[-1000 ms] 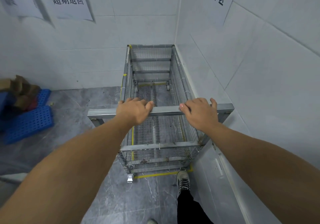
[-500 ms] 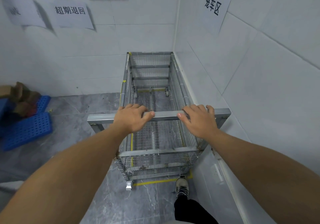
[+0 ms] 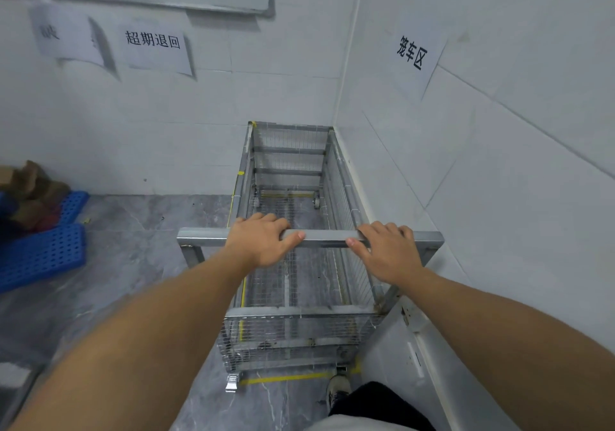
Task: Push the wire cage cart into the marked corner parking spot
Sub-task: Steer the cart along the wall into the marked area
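Note:
The wire cage cart [image 3: 293, 330], an empty steel mesh box on castors, stands in the corner of two white tiled walls. Its far end is at the back wall and its right side runs along the right wall. Yellow floor tape [image 3: 286, 378] shows just in front of its near wheels and along its left side. My left hand [image 3: 263, 242] and my right hand [image 3: 387, 250] are both wrapped over the cart's grey handle bar [image 3: 203, 236], thumbs underneath.
Blue perforated pallets [image 3: 43, 254] with crumpled cardboard [image 3: 30, 184] lie on the grey floor at the left. Paper signs [image 3: 154, 49] hang on the back wall, another sign [image 3: 412, 52] on the right wall. My shoe [image 3: 337, 387] is behind the cart's right rear wheel.
The view has tilted up and the cart sits lower in the picture. Both hands have kept their hold on the handle bar. The cart has stayed in the corner.

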{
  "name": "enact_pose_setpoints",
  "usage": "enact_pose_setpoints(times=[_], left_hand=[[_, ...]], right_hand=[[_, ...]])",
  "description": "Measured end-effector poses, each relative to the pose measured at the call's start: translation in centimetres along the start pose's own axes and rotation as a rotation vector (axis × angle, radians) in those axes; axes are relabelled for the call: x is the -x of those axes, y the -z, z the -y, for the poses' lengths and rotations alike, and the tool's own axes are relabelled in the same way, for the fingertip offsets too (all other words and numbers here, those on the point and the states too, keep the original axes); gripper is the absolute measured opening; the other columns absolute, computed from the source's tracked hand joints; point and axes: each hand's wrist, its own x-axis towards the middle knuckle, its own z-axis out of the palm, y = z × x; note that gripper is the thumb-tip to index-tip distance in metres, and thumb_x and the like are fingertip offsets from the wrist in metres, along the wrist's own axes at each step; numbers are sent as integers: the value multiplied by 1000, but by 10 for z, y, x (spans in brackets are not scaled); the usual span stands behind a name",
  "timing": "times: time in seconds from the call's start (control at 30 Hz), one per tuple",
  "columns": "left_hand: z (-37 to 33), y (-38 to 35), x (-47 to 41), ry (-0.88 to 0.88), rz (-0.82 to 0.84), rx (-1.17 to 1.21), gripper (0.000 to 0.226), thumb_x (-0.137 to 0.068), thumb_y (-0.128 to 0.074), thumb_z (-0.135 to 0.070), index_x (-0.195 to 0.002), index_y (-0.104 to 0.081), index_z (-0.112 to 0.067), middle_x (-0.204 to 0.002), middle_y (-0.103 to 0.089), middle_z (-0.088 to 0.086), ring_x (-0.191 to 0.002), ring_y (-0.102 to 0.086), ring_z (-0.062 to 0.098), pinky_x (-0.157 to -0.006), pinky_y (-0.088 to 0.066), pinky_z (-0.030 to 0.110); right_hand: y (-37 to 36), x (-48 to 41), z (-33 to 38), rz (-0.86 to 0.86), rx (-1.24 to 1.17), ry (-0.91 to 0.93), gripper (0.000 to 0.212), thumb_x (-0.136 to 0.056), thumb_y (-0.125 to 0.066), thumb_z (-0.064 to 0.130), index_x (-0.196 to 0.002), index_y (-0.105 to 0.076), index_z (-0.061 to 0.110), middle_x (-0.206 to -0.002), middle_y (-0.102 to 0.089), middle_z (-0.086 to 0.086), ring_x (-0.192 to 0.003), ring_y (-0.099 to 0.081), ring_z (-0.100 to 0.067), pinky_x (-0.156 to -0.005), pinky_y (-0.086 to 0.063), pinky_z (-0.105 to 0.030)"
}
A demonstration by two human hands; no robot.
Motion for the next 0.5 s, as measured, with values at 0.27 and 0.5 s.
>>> enact_pose_setpoints(times=[0.27, 0.5], left_hand=[[-6, -3, -7, 30, 12, -34, 83, -84, -4, -80, -125, -58, -33, -124, -60, 1, -118, -51, 23, -96, -37, 49], [-6, 1, -6, 55, 73, -52, 84, -83, -4, -81, -132, -53, -33, -135, -55, 3, -127, -43, 26, -104, -30, 53]], right_hand=[[-12, -2, -6, -79, -11, 4, 53, -94, -21, 68, -107, -55, 30, -106, -61, 6, -98, -51, -21, -90, -29, -44], [-14, -3, -5, -132, -55, 13, 51, -94, -25, 67, -101, -57, 28, -100, -61, 4, -97, -52, -24, -91, -28, -46]])
